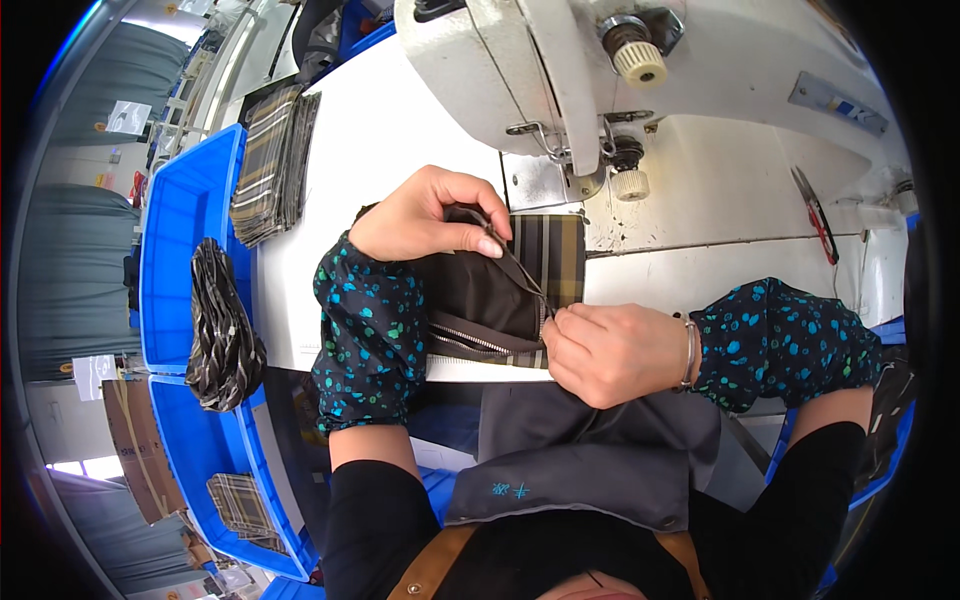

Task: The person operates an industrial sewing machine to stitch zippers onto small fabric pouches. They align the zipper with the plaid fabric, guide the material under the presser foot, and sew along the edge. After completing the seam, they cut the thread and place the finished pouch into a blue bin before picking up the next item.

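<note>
A dark brown fabric piece (pixel 470 295) with a metal-toothed zipper (pixel 480 338) along its near side is spread at the front of the sewing table. Under it lies a plaid fabric panel (pixel 567 245), showing at the right. My left hand (pixel 430 215) pinches the brown fabric's upper edge between thumb and fingers. Lower and to the right, my right hand (pixel 615 350) has its fingertips closed on the same fabric near the zipper's right end. Those fingertips hide the exact spot they grip.
A white sewing machine (pixel 580 85) stands just beyond my hands. Red-and-black scissors (pixel 817 215) lie at the right. On the left are a stack of plaid pieces (pixel 275 165), blue bins (pixel 190 290) and a bundle of plaid strips (pixel 222 325) hanging over a rim.
</note>
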A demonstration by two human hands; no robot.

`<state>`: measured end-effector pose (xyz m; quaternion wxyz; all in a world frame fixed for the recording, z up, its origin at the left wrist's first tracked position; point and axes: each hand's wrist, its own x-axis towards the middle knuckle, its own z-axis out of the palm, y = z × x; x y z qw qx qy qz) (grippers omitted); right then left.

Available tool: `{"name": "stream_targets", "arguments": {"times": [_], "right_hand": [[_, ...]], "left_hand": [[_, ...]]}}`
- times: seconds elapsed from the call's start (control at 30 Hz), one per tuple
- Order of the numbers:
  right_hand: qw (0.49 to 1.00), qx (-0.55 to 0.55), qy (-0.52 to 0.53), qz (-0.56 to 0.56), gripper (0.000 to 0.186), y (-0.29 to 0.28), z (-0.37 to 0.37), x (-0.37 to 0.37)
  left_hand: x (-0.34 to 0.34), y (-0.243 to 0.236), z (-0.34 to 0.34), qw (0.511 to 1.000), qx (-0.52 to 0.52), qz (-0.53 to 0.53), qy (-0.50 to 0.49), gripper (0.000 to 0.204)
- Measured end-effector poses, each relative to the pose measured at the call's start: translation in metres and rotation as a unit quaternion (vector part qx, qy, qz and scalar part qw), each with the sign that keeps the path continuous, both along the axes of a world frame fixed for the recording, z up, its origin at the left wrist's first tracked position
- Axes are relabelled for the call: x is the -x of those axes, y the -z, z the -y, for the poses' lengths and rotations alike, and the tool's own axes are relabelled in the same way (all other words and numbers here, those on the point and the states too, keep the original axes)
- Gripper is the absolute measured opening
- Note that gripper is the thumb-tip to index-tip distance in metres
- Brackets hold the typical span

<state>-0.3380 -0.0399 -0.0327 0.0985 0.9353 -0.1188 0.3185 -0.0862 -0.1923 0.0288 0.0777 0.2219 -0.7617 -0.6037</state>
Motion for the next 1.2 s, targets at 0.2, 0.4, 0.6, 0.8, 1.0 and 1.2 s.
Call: {"name": "stream_targets", "arguments": {"times": [0.2,0.4,0.6,0.8,1.0,1.2], "right_hand": [[1.000,0.009,-0.009,0.016,0.023,0.003,0.001,-0.002],[1.000,0.013,-0.006,0.020,0.023,0.004,0.002,-0.002],[1.000,0.004,-0.008,0.022,0.022,0.004,0.001,-0.002],[1.000,0.008,0.014,0.016,0.020,0.003,0.000,0.000],[0.991,0.035,0.132,-0.015,0.015,-0.007,-0.008,0.002],[0.981,0.035,0.188,-0.036,0.019,-0.009,-0.010,0.004]], "left_hand": [[0.013,-0.005,-0.010,0.998,0.028,0.045,-0.046,0.011],[0.014,0.002,-0.010,0.995,0.050,0.062,-0.064,0.021],[0.014,0.003,-0.011,0.996,0.024,0.044,-0.072,0.021],[0.017,0.006,-0.013,0.995,0.019,0.064,-0.074,0.014],[0.047,0.027,-0.039,0.959,0.250,0.054,-0.123,0.014],[0.057,0.022,-0.047,0.919,0.312,0.152,-0.185,0.019]]}}
